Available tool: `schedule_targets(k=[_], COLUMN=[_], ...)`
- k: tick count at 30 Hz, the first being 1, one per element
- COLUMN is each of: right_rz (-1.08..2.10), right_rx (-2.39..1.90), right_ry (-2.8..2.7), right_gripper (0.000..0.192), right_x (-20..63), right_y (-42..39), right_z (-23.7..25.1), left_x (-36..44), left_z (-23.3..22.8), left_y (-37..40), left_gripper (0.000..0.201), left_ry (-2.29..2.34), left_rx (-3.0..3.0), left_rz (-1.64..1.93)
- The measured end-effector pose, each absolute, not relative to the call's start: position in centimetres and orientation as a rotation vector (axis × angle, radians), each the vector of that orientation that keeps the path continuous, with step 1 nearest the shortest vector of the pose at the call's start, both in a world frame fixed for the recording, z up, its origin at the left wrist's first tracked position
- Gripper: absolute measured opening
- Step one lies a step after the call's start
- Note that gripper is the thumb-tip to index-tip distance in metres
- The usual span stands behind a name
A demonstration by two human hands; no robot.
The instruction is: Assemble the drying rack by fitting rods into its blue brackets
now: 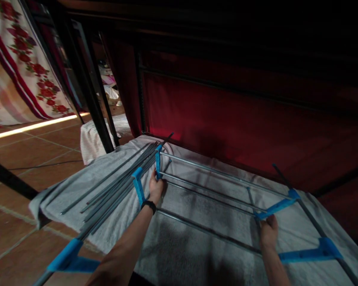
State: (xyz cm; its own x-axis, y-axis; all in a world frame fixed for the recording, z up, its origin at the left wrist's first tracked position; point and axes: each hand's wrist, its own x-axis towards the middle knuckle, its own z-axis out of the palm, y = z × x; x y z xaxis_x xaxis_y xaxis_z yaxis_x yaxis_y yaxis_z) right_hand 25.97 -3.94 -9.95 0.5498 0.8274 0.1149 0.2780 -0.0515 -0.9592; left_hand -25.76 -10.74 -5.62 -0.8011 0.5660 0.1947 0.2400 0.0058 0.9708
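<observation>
A rack frame of grey metal tubes [203, 227] and blue plastic connectors lies across a grey blanket [185, 254]. On its left side, my left hand [155, 186], with a dark band at the wrist, is closed around the lower end of an upright blue connector [158, 157]. At the right, the fingers of my right hand [269, 233] grip the near end of another blue connector [279, 205], partly hidden behind it. More blue connectors sit at the lower left [70, 260] and lower right [310, 252]. Thin tubes span between the two sides.
A bundle of loose grey tubes [122, 178] lies on the blanket left of the frame. Dark metal posts [86, 87] stand at the left, and a dark red cloth [226, 115] hangs behind. Beyond are a tiled floor [14, 234] and a floral curtain [26, 59].
</observation>
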Motion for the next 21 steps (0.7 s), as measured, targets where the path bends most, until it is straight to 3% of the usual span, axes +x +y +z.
schedule_targets(k=[5, 10, 16, 21], right_rz=[0.587, 0.438, 0.043, -0.211], right_rx=[-1.622, -1.574, -1.271, -1.369], right_ry=[-0.897, -1.14, -1.323, -1.385], right_gripper=[0.081, 0.075, 0.049, 0.047], right_x=[25.1, 21.1, 18.6, 22.2], right_y=[-4.6, -8.3, -10.7, -7.3], right_z=[-8.4, -5.8, 3.8, 11.5], left_x=[-24.4, -24.5, -25.7, -25.8], left_z=[-1.7, 2.4, 6.2, 7.4], left_y=[-9.8, -9.2, -8.7, -8.5], left_gripper=[0.07, 0.063, 0.028, 0.028], left_ry=[2.009, 1.939, 1.829, 1.754], left_rx=[0.86, 0.829, 0.961, 0.961], left_rz=[2.068, 2.22, 2.276, 2.391])
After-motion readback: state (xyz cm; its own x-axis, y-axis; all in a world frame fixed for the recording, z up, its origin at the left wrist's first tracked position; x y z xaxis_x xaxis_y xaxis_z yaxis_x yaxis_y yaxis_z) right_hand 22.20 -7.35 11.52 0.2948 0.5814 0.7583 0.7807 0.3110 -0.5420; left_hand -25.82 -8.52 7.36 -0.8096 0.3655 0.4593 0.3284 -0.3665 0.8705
